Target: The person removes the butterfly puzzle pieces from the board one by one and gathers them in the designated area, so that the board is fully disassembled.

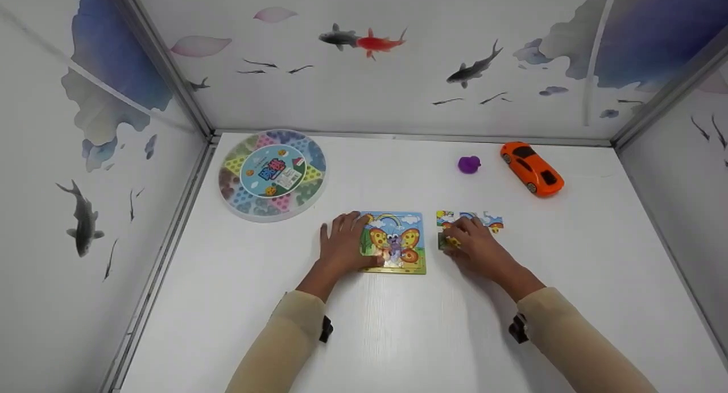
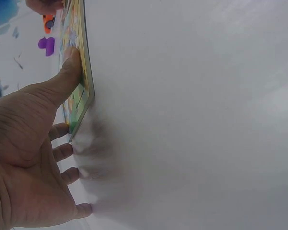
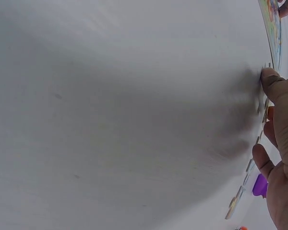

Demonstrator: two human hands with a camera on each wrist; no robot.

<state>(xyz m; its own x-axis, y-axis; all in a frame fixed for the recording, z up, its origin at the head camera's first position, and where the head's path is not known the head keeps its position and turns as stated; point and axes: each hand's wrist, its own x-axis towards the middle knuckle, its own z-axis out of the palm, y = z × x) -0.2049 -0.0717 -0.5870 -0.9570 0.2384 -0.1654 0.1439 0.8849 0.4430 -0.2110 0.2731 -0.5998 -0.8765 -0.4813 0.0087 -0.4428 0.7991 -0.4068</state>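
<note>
A square butterfly puzzle (image 1: 396, 242) lies flat on the table. My left hand (image 1: 343, 248) rests at its left side, thumb on the picture and the other fingers spread over the edge and the tabletop. In the left wrist view the thumb (image 2: 69, 72) presses on the puzzle's surface. Right of the board sit several loose puzzle pieces (image 1: 493, 219) in a rough block. My right hand (image 1: 480, 248) reaches over them, thumb and fingers bent about a yellow and green puzzle piece (image 1: 453, 241), partly hidden under the fingers.
A round Chinese checkers board (image 1: 273, 175) lies at the back left. Toward the back right are a purple toy duck (image 1: 469, 165) and an orange toy car (image 1: 532, 169). Walls printed with fish (image 1: 381, 42) enclose the white table (image 1: 392, 336) at the back and sides.
</note>
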